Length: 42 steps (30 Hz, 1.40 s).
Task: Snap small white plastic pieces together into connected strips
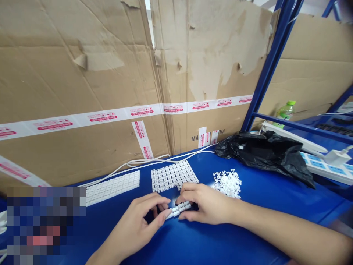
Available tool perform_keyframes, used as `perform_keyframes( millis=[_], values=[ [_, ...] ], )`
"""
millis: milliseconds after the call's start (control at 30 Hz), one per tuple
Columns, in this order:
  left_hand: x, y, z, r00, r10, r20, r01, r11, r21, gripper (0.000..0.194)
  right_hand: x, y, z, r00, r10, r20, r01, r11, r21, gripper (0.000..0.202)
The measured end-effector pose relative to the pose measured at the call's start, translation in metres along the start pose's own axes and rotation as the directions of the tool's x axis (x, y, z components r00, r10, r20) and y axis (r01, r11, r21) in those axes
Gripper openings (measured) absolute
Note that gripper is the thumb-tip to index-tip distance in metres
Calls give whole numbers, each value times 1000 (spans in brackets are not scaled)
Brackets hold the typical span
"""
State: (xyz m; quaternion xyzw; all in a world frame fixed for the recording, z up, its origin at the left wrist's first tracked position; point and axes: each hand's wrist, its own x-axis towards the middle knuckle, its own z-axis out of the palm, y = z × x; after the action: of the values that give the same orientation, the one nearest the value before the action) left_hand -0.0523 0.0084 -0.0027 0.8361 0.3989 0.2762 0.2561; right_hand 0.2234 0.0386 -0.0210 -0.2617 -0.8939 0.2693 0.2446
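A short strip of small white plastic pieces lies between my hands just above the blue table. My left hand pinches its left end between thumb and fingers. At the other end, my right hand has its thumb below the strip and its fingers above, closed on it. Behind the hands rests a sheet of rows of white pieces. Another white gridded block is farther left. To the right, beyond my right wrist, sits a loose pile of tiny white parts.
Cardboard sheets stand behind the blue table. White cables run along the back. A black plastic bag, a power strip and a bottle are at the right, near a blue metal frame. The lower left is pixelated.
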Motion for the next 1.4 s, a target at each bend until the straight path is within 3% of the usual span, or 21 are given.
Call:
perform_keyframes(
  millis=[267, 433, 700, 1000, 1200, 1267, 1400],
  values=[
    [-1, -5, 2, 998, -53, -21, 53, 999, 4, 25, 2, 1, 7, 1000, 10, 1, -10, 999, -43, 27],
    [-1, -11, 2, 992, 6, -129, 4, 998, 70, 26, 3, -4, -1, 1000, -6, -23, 7, 1000, 10, 51],
    [0, -8, 1, 982, 105, -155, -81, 985, 149, 28, -1, -9, -27, 992, 89, -92, -80, 993, 92, 26],
    [-2, -10, -2, 983, 76, -168, -52, 988, 145, 30, 0, -17, -13, 994, 91, -61, -80, 984, 158, 24],
    [-3, -13, -2, 986, 31, -163, -13, 993, 114, 30, 2, -10, -10, 991, 133, -5, -122, 924, 362, 27],
    [-4, -14, -3, 986, 20, -168, -2, 994, 112, 31, 1, -6, -13, 989, 140, -57, -117, 946, 302, 30],
    [-6, -14, -3, 984, 40, -172, -19, 992, 123, 33, -1, -5, -23, 981, 85, -176, -88, 996, -12, 33]
  ],
)
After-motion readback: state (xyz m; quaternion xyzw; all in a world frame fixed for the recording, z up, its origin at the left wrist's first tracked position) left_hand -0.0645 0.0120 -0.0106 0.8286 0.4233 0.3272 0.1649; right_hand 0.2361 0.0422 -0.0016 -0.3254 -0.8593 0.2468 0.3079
